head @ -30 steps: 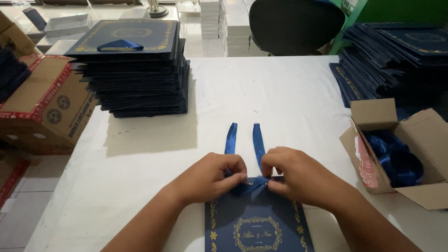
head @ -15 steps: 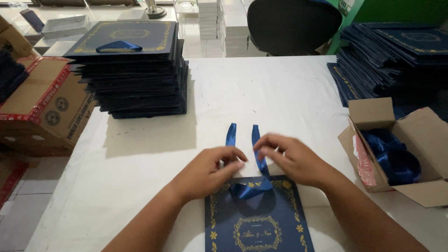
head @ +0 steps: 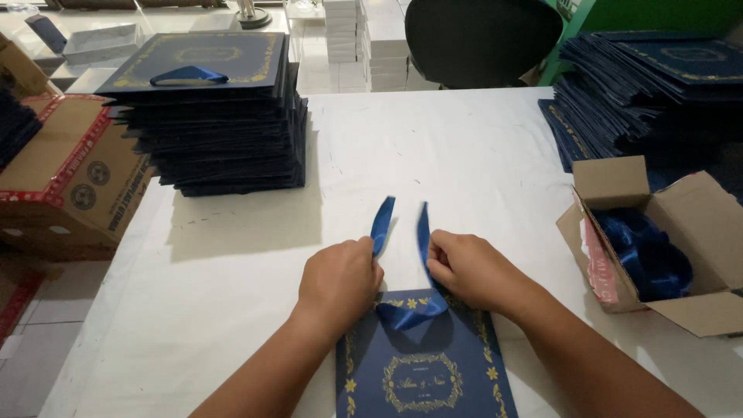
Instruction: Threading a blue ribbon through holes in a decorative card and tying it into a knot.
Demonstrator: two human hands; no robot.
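Cartons in brown with red trim (head: 70, 174) sat off the table's (head: 464, 155) left edge. My left hand (head: 340, 280) and right hand (head: 468, 269) each pinched the blue ribbon (head: 410, 310) on the navy gold-printed bag (head: 422, 364) at the near edge; an open carton of ribbon (head: 658, 248) stood right.

On the white table (head: 464, 170), the left hand (head: 340, 280) and right hand (head: 470, 269) each pinch an end of a blue satin ribbon (head: 410, 310) at the far edge of a navy paper bag with gold floral print (head: 422, 371). A finished stack of navy bags (head: 217, 116) stands far left; an open cardboard box of blue ribbons (head: 665, 248) sits right.
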